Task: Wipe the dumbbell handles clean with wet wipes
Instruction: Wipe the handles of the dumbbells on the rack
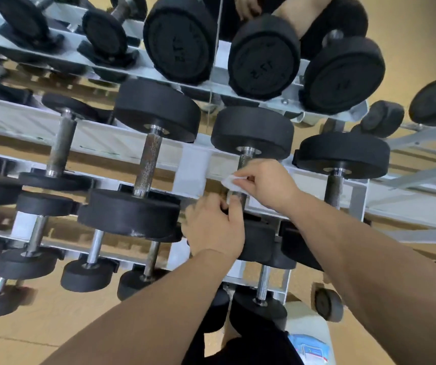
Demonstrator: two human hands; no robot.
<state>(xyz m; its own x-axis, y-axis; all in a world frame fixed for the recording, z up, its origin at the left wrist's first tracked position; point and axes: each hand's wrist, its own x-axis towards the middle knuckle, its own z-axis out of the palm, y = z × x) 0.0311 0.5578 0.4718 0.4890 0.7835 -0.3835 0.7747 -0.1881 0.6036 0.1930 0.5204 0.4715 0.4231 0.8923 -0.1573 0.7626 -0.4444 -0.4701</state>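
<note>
My right hand [267, 183] sat just right of centre frame, its fingers pinching a small, crumpled white wipe [229, 182] against the handle [244, 159]. That handle was a knurled steel bar, shiny where it met the collar. It belonged to a dumbbell [252, 133] with thick, round, matte black rubber heads, lying across the middle tier of the rack [193, 167], which was pale grey painted metal. My left hand [215, 227], just below the right, was curled round the near end of the same dumbbell, thumb up beside the bar. I could not tell whether it gripped the bar or the head. To the left lay a second dumbbell [149, 159] with a rough, speckled grip. The floor [27, 338] below was tan.
</note>
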